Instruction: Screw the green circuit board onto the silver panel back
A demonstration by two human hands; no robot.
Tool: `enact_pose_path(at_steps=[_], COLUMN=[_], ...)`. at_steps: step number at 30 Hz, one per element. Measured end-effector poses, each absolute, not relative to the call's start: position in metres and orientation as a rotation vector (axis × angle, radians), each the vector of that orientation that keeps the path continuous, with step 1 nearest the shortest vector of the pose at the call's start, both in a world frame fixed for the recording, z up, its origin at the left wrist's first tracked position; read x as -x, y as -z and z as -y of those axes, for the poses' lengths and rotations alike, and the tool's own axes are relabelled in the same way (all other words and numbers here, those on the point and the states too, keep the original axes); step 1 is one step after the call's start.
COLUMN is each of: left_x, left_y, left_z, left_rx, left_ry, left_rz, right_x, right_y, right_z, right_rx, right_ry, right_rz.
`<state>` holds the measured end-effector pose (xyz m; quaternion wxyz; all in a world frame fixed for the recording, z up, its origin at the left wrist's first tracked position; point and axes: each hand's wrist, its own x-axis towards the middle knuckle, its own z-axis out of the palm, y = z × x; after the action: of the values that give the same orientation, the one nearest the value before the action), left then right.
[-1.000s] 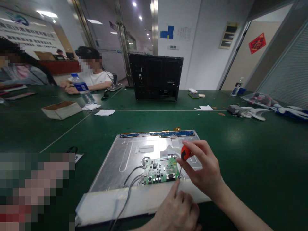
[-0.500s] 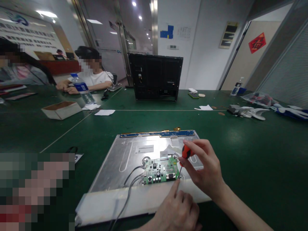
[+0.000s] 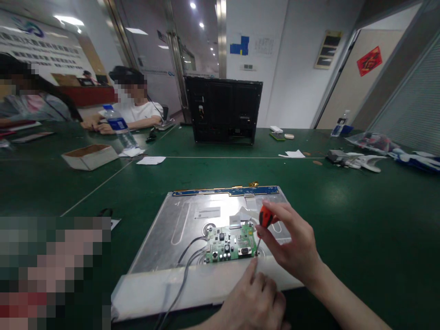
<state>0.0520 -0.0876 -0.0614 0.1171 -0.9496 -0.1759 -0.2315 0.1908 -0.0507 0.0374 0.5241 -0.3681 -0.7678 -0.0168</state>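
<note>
My right hand (image 3: 294, 245) pinches the orange-and-black handle of a small screwdriver (image 3: 266, 216) between thumb and fingers. Its thin shaft slants down to the lower right corner of a green circuit board (image 3: 228, 243). Just below that corner, the outstretched index fingertip of my left hand (image 3: 254, 293) rests by the screwdriver tip; its other fingers are curled loosely, with nothing visible in them. The board sits on the back of a silvery display panel (image 3: 158, 238), whose near edge is covered by a whitish film strip (image 3: 165, 286). Whether a screw is under the tip is hard to see.
Grey cables (image 3: 185, 279) run from the board over the film toward me. Beyond the panel stand a black monitor housing (image 3: 225, 110), an open box (image 3: 90, 156) and a water bottle (image 3: 120, 127). Two people sit at the left; a blurred-out area fills the lower left.
Both hands keep nearly the same place at the board's corner. The screwdriver handle has turned or tilted slightly in my right fingers, and the whole view has shifted a little.
</note>
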Motion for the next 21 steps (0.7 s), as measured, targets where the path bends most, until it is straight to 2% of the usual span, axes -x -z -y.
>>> enact_pose_path(at_steps=[3, 8, 11, 21], left_x=[-0.049, -0.035, -0.028, -0.026], left_y=[0.043, -0.016, -0.036, -0.016], left_z=[0.086, 0.064, 0.045, 0.031], left_rx=[2.776, 2.862, 2.932, 3.194], left_ry=[0.808, 0.601, 0.416, 0.375], left_rz=[0.500, 0.954, 1.139, 1.075], right_x=[-0.191, -0.192, -0.193, -0.192], right_y=[-0.037, -0.034, -0.036, -0.039], right_z=[0.053, 0.052, 0.050, 0.056], right_rx=[0.895, 0.906, 0.910, 0.901], right_ry=[0.006, -0.096, -0.129, -0.129], right_rz=[1.825, 1.762, 1.729, 1.762])
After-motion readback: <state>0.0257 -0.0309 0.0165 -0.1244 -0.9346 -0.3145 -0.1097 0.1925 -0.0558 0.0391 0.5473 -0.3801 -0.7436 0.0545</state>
